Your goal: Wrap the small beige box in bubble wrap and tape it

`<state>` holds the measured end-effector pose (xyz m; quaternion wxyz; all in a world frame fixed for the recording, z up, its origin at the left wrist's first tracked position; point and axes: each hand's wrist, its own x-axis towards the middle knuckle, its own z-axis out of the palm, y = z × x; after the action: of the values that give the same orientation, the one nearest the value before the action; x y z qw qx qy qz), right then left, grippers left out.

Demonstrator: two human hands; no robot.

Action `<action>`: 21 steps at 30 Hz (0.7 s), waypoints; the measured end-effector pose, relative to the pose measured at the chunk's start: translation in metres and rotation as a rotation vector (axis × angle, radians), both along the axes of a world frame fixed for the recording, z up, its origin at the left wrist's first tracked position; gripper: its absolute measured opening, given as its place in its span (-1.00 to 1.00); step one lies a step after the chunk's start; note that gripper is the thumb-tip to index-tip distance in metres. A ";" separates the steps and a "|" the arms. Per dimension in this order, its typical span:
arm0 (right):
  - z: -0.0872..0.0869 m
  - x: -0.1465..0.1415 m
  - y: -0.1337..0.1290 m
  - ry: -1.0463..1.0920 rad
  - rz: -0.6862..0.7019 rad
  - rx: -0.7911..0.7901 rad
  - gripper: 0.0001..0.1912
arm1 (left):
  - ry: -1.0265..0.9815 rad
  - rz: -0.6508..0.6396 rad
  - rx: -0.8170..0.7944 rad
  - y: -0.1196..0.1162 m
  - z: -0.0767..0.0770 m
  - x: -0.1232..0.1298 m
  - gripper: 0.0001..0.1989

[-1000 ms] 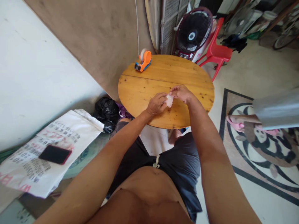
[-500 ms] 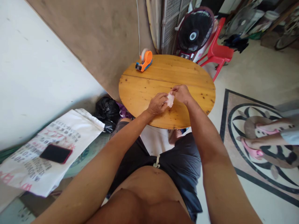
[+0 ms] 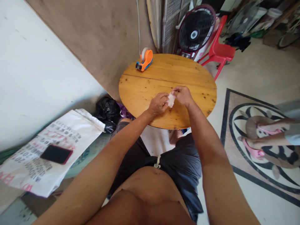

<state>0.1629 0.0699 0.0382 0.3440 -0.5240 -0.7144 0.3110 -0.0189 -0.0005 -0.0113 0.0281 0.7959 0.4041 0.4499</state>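
A small, pale pink crumpled piece (image 3: 171, 100), perhaps paper or thin plastic, is held between my hands above the round wooden table (image 3: 138, 93). My left hand (image 3: 158, 103) pinches its left side with bent fingers. At its upper edge, the thumb and fingertips of my right hand (image 3: 182, 94) are closed on it. Fine detail of the piece is too small to make out. An orange and blue tape dispenser (image 3: 147, 60) with a roll of tape stands near the table's back left edge.
Behind the table are a black fan (image 3: 197, 29) and a red chair (image 3: 221, 51). At the left, a phone (image 3: 56, 154) lies on a white printed sack (image 3: 35, 175), near a black bag (image 3: 107, 111). A person's feet in pink sandals (image 3: 254, 150) are at the right.
My right hand has shifted very slightly downward at the piece's upper edge. Both hands keep their hold, and the view has moved a little.
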 end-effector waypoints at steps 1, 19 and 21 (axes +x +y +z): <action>0.000 0.000 -0.001 0.007 0.000 0.003 -0.84 | 0.002 0.003 -0.003 0.000 0.000 0.000 -0.84; 0.008 0.025 -0.080 0.008 0.043 0.270 -0.75 | -0.006 -0.006 -0.067 -0.003 0.007 -0.001 -0.80; 0.002 0.025 -0.097 -0.058 0.083 0.325 -0.73 | -0.013 -0.013 -0.078 -0.003 0.007 -0.001 -0.78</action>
<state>0.1875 -0.0275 0.0400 0.3905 -0.4400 -0.7860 0.1901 -0.0199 -0.0032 -0.0042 0.0648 0.7938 0.4162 0.4388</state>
